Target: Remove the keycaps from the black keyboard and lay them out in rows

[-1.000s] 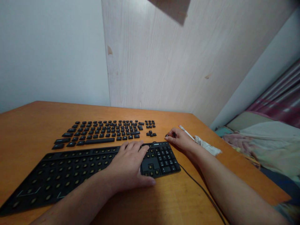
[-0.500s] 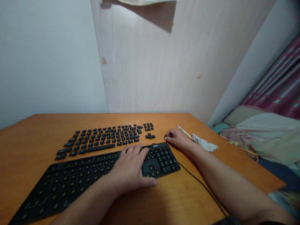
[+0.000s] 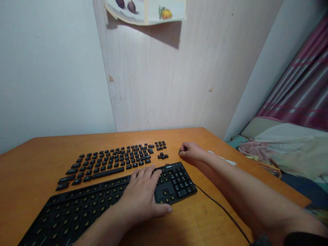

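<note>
A black keyboard (image 3: 176,182) lies across the front of the desk. Most of its keys are off and the bare switch sockets show, while the number pad at its right end still has keycaps. My left hand (image 3: 143,189) rests over its middle, fingers spread, thumb past the front edge. Behind it, loose black keycaps (image 3: 120,157) stand in rows like a keyboard layout, with a small arrow-key group (image 3: 162,156) at their right. My right hand (image 3: 191,150) is closed at the desk, right of those keycaps. Something small and dark shows at its fingertips, too hidden to name.
A cable (image 3: 220,206) runs from the keyboard toward the lower right. Behind my right forearm, a white tissue (image 3: 229,162) is mostly hidden. The wooden desk (image 3: 64,143) meets a wall with a fruit picture (image 3: 146,13). Bedding (image 3: 289,143) lies beyond its right edge.
The view has tilted up, so more of the wall picture shows. My right forearm now covers most of the tissue and the white stick. My left hand stays on the keyboard.
</note>
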A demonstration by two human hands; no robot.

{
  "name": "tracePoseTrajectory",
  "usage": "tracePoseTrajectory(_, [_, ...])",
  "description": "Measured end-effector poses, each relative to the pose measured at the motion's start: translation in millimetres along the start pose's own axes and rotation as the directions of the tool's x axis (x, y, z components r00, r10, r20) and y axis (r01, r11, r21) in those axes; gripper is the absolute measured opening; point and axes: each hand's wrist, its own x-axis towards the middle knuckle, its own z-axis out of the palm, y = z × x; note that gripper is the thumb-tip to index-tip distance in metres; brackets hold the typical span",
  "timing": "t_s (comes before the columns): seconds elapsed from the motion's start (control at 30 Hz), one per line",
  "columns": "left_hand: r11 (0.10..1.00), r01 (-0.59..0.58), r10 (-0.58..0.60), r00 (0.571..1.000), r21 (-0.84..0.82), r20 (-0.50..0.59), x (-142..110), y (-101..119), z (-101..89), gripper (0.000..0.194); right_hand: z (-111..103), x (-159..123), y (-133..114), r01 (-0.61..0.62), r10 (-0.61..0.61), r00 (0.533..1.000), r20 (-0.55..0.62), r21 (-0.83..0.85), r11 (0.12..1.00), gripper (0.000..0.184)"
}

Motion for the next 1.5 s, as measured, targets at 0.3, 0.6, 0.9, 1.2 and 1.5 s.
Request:
tracePoseTrajectory(0.3, [0.999,0.042,-0.042,0.999,-0.005,0.022,0,1,1.3,0.102,-6,51,-4,0.094,-0.077,0.99,0.118,-0.149,0.984,0.004])
tracePoseTrajectory(0.6, [0.995,0.095,-0.092,0.992,-0.029,0.09,0,7,-5.3,0.1,5,88,-20,0.147,-0.089,0.973,0.211,-0.278,0.949,0.01])
tracePoseTrajectory(0.9, [0.997,0.074,-0.072,0.992,-0.016,0.104,4,4,-5.1,0.1,8,102,-26,0.191,-0.082,0.95,0.301,-0.354,0.916,0.013])
tracePoseTrajectory(1.2, [0.996,0.085,-0.082,0.989,-0.019,0.122,2,6,-5.5,0.099,6,107,-24,0.235,-0.097,0.93,0.354,-0.372,0.898,0.012])
tracePoseTrajectory(1.5, [0.996,0.08,-0.077,0.994,-0.029,0.083,-1,5,-5.4,0.099,6,109,-23,0.233,-0.093,0.927,0.363,-0.363,0.902,0.011])
